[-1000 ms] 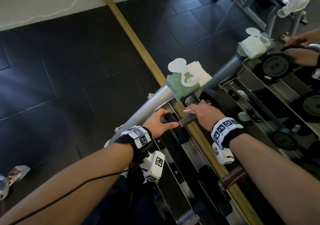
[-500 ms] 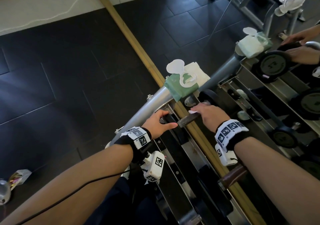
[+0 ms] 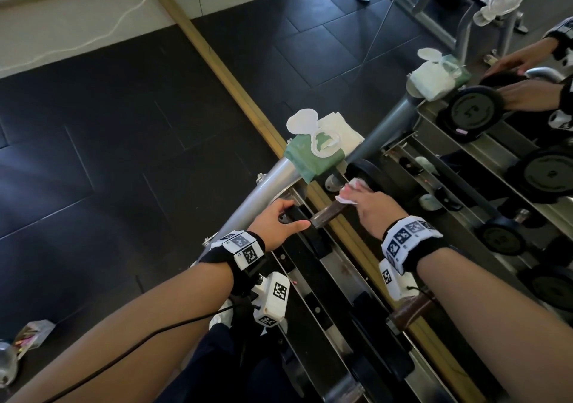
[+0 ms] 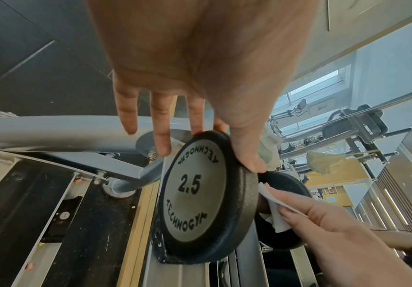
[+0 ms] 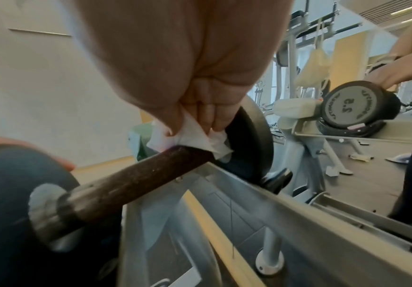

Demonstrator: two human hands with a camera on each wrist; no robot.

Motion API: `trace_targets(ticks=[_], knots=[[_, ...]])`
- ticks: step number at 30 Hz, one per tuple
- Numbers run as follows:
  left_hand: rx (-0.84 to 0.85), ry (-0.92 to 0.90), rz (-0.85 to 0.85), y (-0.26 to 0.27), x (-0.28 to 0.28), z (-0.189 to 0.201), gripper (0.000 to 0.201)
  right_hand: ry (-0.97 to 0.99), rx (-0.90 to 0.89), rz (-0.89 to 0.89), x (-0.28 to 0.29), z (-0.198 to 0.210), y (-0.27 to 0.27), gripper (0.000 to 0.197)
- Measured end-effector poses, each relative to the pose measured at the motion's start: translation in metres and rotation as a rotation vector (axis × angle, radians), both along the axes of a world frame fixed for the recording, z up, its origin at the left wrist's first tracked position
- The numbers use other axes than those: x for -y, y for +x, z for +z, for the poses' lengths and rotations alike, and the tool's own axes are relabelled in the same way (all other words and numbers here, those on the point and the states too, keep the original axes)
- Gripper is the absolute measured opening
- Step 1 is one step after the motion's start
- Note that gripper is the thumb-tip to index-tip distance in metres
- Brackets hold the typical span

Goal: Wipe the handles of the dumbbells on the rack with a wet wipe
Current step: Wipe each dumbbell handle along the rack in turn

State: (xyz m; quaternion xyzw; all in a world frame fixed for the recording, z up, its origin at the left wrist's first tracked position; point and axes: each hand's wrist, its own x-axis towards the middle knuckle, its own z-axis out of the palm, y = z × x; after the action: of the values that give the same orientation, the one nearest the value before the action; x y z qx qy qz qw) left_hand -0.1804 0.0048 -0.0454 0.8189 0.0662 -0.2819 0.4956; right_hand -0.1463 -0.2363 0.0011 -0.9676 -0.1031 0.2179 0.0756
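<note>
Left hand (image 3: 280, 223) grips the 2.5 plate (image 4: 195, 196) at frame centre, likely steadying the dumbbell on the rack (image 3: 341, 266). Right hand (image 3: 369, 207) pinches the wipe (image 5: 190, 134) round the handle (image 5: 131, 180) at its far end.

Right hand (image 5: 195, 81) pinches white wet wipe (image 5: 190, 136) against far end of brown dumbbell handle (image 5: 126, 182), next to far weight plate (image 5: 254, 143). Near plate (image 5: 16, 194) blurred; fingertip, probably the left hand's, on its rim. Rack rail (image 5: 298, 205) below.
</note>
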Motion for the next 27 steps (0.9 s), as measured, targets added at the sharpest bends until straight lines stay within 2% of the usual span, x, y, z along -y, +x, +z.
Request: trace_targets(ticks=[4, 7, 9, 11, 14, 17, 19, 23, 27], knots=[[0.002, 0.0, 0.012, -0.001, 0.003, 0.002, 0.07, 0.012, -0.09, 0.051, -0.015, -0.006, -0.016, 0.069], [-0.009, 0.002, 0.021, -0.002, 0.005, 0.003, 0.071, -0.005, -0.141, 0.235, -0.032, -0.004, -0.034, 0.077], [-0.006, 0.013, 0.033, -0.003, 0.007, 0.005, 0.071, 0.016, -0.152, 0.284, -0.034, -0.004, -0.039, 0.072], [0.078, 0.084, 0.021, -0.007, 0.009, 0.007, 0.071, 0.084, -0.082, 0.154, -0.026, -0.002, -0.036, 0.061], [0.279, 0.197, -0.017, -0.014, 0.012, 0.011, 0.06, 0.105, -0.015, -0.108, -0.012, -0.002, -0.023, 0.059], [0.335, 0.256, -0.061, -0.019, 0.015, 0.017, 0.046, 0.176, 0.005, -0.148, -0.019, -0.012, -0.03, 0.053], [0.322, 0.272, -0.089, -0.02, 0.014, 0.024, 0.045, 0.213, -0.018, -0.169, -0.029, -0.017, -0.042, 0.051], [0.274, 0.317, -0.238, -0.021, 0.007, 0.033, 0.062, 0.314, -0.082, -0.281, -0.037, -0.013, -0.056, 0.045], [0.249, 0.295, -0.335, -0.024, -0.002, 0.033, 0.078, 0.607, -0.086, -0.555, -0.03, 0.001, -0.077, 0.032]])
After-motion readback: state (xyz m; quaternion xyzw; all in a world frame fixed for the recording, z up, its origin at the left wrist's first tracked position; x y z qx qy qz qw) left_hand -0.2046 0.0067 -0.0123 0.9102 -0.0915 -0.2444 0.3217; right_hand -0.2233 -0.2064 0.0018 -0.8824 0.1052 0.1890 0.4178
